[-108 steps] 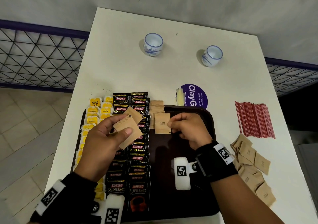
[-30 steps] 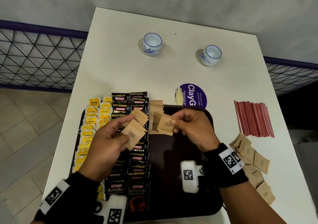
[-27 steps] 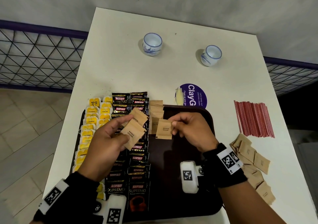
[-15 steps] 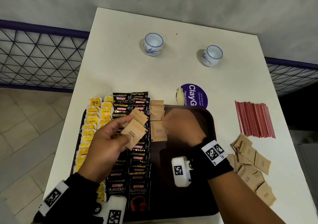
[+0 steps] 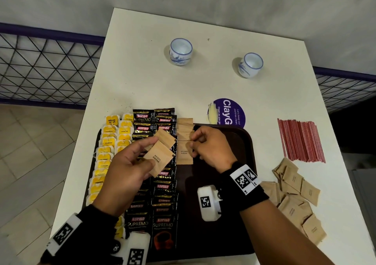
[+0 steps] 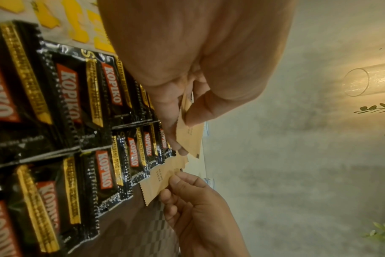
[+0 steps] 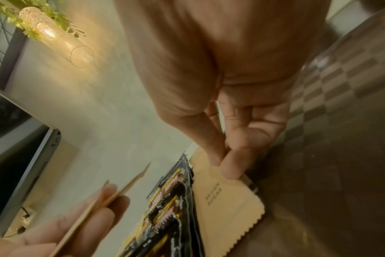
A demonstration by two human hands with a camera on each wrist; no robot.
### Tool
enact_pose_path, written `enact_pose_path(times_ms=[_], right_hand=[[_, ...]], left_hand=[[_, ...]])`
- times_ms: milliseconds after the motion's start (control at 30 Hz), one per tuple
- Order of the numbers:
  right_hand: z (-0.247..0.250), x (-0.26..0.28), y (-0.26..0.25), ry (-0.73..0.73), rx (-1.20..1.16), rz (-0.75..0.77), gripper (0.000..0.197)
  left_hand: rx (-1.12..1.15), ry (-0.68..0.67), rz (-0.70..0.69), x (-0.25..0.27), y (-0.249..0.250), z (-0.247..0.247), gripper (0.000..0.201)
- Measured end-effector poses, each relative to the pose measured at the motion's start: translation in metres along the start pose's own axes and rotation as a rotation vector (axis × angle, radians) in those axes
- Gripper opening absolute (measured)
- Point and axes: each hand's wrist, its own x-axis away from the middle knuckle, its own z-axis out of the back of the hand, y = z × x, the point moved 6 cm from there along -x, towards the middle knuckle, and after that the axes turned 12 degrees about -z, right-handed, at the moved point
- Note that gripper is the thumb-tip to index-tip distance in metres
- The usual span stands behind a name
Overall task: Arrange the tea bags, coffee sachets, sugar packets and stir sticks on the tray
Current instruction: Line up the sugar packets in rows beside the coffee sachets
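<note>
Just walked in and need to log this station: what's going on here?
A person is laying brown sugar packets in a column on the tray, beside the coffee sachets and tea bags. The right hand pinches the packet being placed; the left hand holds spare packets above the sachets. More sugar packets and the red stir sticks wait on the table.
</note>
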Motion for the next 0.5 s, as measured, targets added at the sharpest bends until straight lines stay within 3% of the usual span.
enact_pose_path(times_ms=[367, 500], right_hand=[[0.004, -0.001, 0.003, 0.089, 0.034, 0.013, 0.017], [0.014, 0.007, -0.007, 0.166, 0.071, 0.115, 0.018]], left_hand=[[0.024, -0.019, 0.002, 0.001, 0.003, -0.003, 0.066], [-0.016, -0.031, -0.004, 0.001, 0.003, -0.003, 0.064]])
